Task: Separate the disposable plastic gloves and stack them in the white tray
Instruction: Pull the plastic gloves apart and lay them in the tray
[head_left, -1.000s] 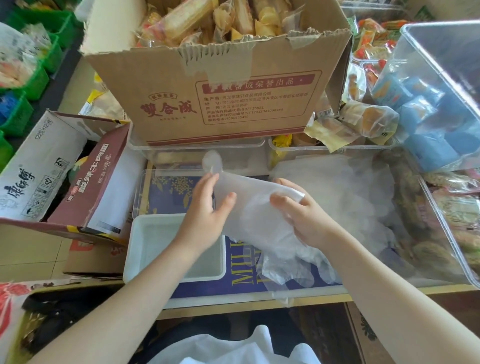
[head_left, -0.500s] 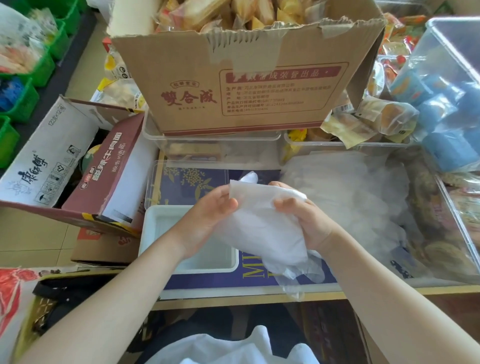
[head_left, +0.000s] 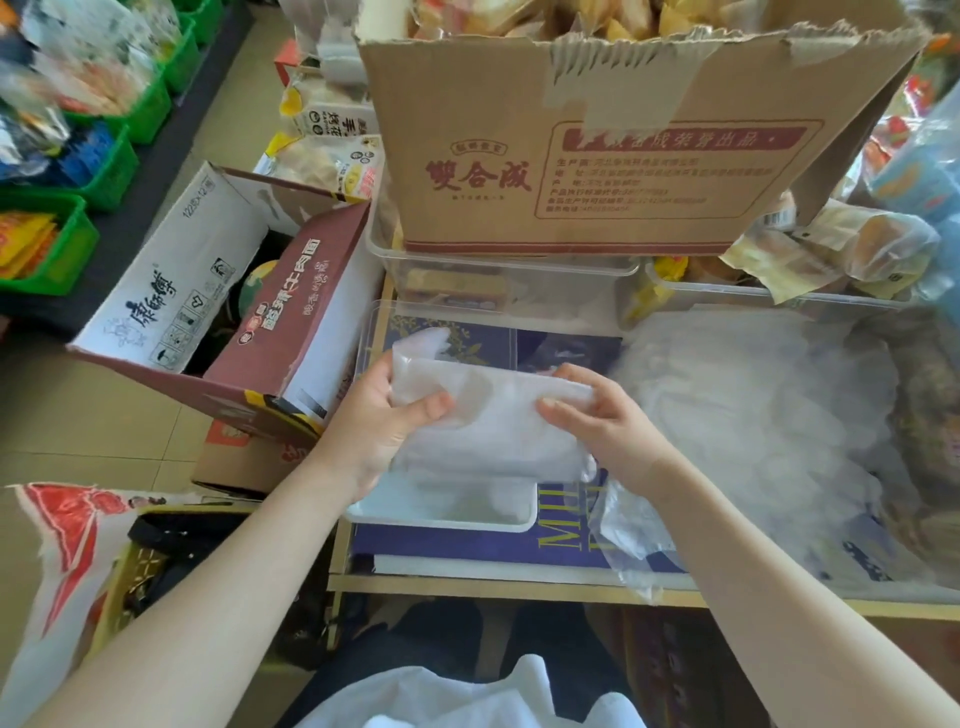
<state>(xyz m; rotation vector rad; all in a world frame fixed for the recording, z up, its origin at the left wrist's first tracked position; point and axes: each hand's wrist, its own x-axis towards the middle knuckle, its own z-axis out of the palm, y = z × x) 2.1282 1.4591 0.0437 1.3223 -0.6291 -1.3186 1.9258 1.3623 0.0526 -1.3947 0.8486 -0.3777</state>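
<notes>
Now, risks from this hold, line by line:

Left hand (head_left: 382, 415): at centre of the frame, thumb over the near face of the glove's left edge, fingers behind it; pinching, not loose.
Right hand (head_left: 597, 415): just right of centre, fingers curled over the glove's right top edge; likewise clamped on the film.
Glove (head_left: 488, 415): stretched flat between both hands, held above the white tray, one corner poking up past the left thumb.
White tray (head_left: 441, 519): lower centre, mostly hidden under the glove; only near rim and a pale patch of floor showing; contents not readable.
Loose glove pile (head_left: 753, 415): right of centre, a cloudy heap of film in a clear bin, well apart from the tray.
Stray film (head_left: 634, 540): hanging below the right wrist, past the tray's right edge; possibly a second layer clinging on, hard to tell.
Risk of doubling: likely two gloves stuck by static, so landing as one unless peeled.
Risk of misplacement: thin film, prone to drift or fold on release; probably draping over the rim instead of lying flat.
Risk of drag: trailing piece apt to catch the tray edge or pull along.
Cardboard box (head_left: 623, 145): top of frame, clear of the hands.
</notes>
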